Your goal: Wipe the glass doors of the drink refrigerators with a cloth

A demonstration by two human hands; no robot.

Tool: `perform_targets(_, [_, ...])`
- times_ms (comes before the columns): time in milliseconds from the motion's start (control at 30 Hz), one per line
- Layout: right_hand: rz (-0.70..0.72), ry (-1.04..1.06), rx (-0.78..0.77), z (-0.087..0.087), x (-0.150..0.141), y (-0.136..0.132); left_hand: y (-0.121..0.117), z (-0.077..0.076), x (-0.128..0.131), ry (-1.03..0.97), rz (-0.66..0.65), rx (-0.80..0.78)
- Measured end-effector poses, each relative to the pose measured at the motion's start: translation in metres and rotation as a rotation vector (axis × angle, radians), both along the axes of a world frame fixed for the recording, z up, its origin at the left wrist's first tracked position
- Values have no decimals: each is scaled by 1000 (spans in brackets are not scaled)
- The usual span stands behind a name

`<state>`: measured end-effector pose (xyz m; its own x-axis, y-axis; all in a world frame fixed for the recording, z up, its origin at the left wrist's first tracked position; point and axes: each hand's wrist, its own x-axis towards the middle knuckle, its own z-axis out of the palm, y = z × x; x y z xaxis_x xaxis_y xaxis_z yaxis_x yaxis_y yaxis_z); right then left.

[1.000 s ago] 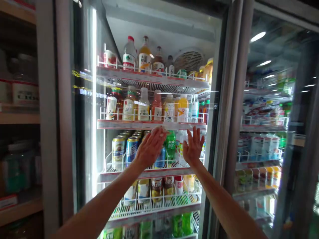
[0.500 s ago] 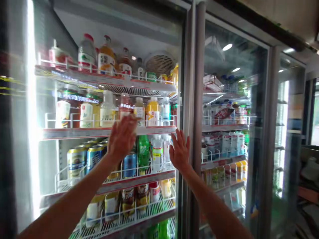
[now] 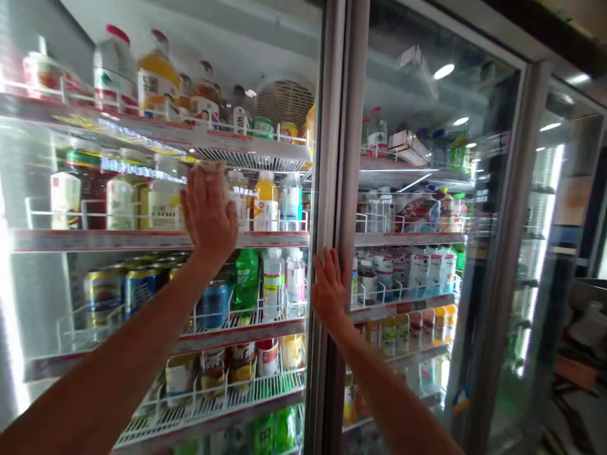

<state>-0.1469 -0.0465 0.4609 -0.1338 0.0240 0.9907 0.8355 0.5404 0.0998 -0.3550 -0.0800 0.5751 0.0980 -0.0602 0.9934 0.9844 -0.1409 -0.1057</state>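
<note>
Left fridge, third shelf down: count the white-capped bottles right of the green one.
2 in front: the yellow-labelled bottle beside the green bottle, the pink-labelled bottle by the door frame. Others may hide.

A person spreads the left hand (image 3: 208, 212) against the glass door (image 3: 279, 47) of a lit drinks cooler, a pale item (image 3: 214, 168), mostly hidden, at its fingertips. The right hand (image 3: 329, 284), fingers raised, is at the metal door frame (image 3: 348, 189). Behind the glass, an orange drink bottle (image 3: 265, 201) stands on a shelf above a green bottle (image 3: 247, 279) and a blue can (image 3: 215, 304).
</note>
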Motion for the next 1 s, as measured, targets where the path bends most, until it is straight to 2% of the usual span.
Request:
perform_targets(33, [10, 5, 2, -2, 0, 0, 2, -6, 6, 88, -21, -12])
perform_targets(133, [28, 27, 6, -8, 3, 0, 5, -30, 22, 476, -52, -173])
perform_targets(167, [30, 28, 0, -10, 4, 0, 3, -33, 22, 501, -44, -195])
perform_targets(233, [25, 11, -23, -13, 6, 0, -2, -30, 11, 342, -26, -143])
perform_targets(300, [12, -11, -39, -14, 7, -1, -6, -22, -3, 30, -32, -26])
perform_targets(333, [3, -14, -39, -14, 8, -1, -6, -21, -7, -66, -53, 7])
perform_targets(367, [-6, -14, -38, -13, 8, -2, -5, -24, -8, -78, -82, 12])
perform_targets(400, [-13, -14, -34, -13, 8, -2, -4, -31, -5, 1, -115, -10])
perform_targets(500, [-22, -18, -10, -12, 11, -5, 1, -59, 12, 500, -183, -178])
perform_targets(533, [-25, -19, -10, -12, 13, -6, 2, -64, 16, 609, -190, -211])
perform_targets(567, [-31, -14, -18, -13, 16, -7, 2, -64, 17, 633, -186, -216])
perform_targets(600, [-41, -4, -36, -14, 19, -8, 1, -61, 16, 571, -174, -198])
perform_targets(700, [-71, 27, -89, -19, 29, -9, 1, -41, 13, 173, -132, -90])
perform_targets(733, [-75, 27, -96, -20, 32, -9, 2, -39, 16, 104, -139, -79])
perform_targets(800, [-77, 26, -94, -21, 37, -10, 5, -47, 27, 206, -199, -122])
perform_targets(900, [-70, 45, -82, -19, 44, -10, 10, -71, 45, 566, -242, -248])
perform_targets(933, [-63, 56, -73, -18, 48, -9, 11, -74, 47, 606, -216, -266])
perform_targets(1000, [-42, 79, -53, -16, 58, -7, 11, -70, 47, 491, -131, -235])
